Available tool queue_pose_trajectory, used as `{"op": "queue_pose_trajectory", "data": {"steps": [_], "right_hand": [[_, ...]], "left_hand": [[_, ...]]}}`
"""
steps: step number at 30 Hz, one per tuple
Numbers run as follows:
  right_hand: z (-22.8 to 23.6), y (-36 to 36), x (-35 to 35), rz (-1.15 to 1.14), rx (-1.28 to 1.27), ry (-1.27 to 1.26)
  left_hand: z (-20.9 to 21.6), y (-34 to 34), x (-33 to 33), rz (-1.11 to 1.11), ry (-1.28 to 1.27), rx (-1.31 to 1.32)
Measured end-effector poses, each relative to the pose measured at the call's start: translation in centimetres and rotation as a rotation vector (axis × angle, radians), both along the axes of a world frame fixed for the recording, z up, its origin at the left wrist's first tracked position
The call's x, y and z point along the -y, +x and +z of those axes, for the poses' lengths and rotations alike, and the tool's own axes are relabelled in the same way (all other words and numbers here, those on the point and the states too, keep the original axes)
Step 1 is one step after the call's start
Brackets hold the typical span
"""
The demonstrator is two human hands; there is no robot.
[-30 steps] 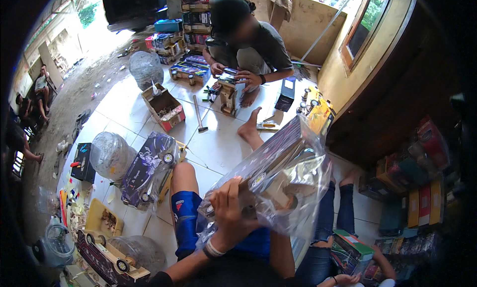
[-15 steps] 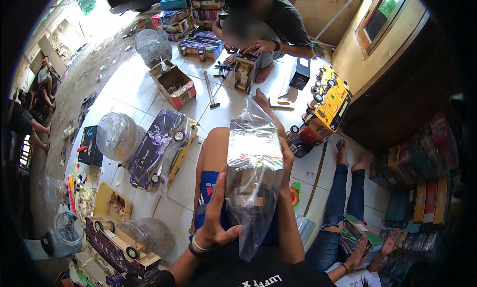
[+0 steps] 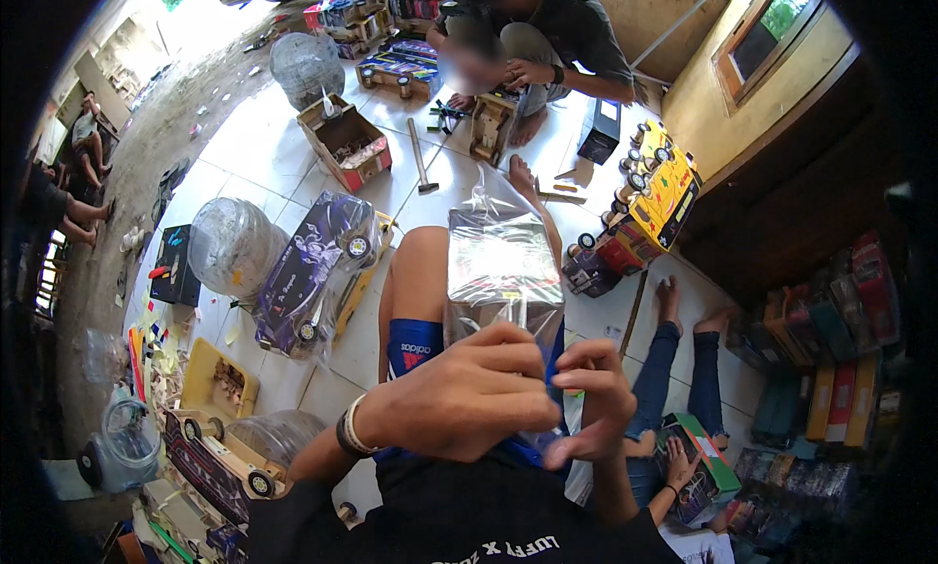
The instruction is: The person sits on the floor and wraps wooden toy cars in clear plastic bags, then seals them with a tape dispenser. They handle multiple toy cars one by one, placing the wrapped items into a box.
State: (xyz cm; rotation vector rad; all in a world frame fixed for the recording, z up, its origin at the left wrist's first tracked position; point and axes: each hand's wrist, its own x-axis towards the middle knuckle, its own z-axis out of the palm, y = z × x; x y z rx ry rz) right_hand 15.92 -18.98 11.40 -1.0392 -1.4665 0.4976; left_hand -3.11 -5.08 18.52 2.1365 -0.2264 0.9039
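Note:
A boxy wooden toy truck body (image 3: 503, 237) in a clear plastic bag (image 3: 489, 188) stands upright in front of my lap, its top shining with glare. My left hand (image 3: 469, 393) is closed over the near end of the bag, knuckles up, hiding much of the lower truck. Close by on the right, my right hand (image 3: 593, 398) has curled fingers, with the thumb held apart below them. Its fingertips are beside those of my left hand. Whether it touches the plastic is hard to make out.
Purple (image 3: 318, 271) and yellow (image 3: 660, 188) toy trucks lie on the tiles. A hammer (image 3: 420, 154), an open wooden box (image 3: 347, 149) and a plastic-wrapped roll (image 3: 234, 247) are around. One person crouches ahead; another's hand (image 3: 679, 461) rests on a green box (image 3: 708, 466) at right.
Both my hands have left the sides of the bagged truck and come together at its near end. The left has closed on the plastic. The person ahead has raised a hand.

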Motion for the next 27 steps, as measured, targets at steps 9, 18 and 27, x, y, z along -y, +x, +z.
{"op": "queue_pose_trajectory", "data": {"steps": [9,18,27], "right_hand": [[3.6,-1.2,-1.6,-0.162,0.291,0.066],[5.5,0.1,-3.3,-0.223,0.293,0.163],[6.8,0.8,-7.6,-0.185,0.383,0.195]], "left_hand": [[2.7,1.4,-0.6,0.200,0.032,-0.052],[-2.2,0.4,-6.9,0.127,0.005,-0.128],[-3.8,-1.1,-5.5,0.202,-0.126,-0.069]]}}
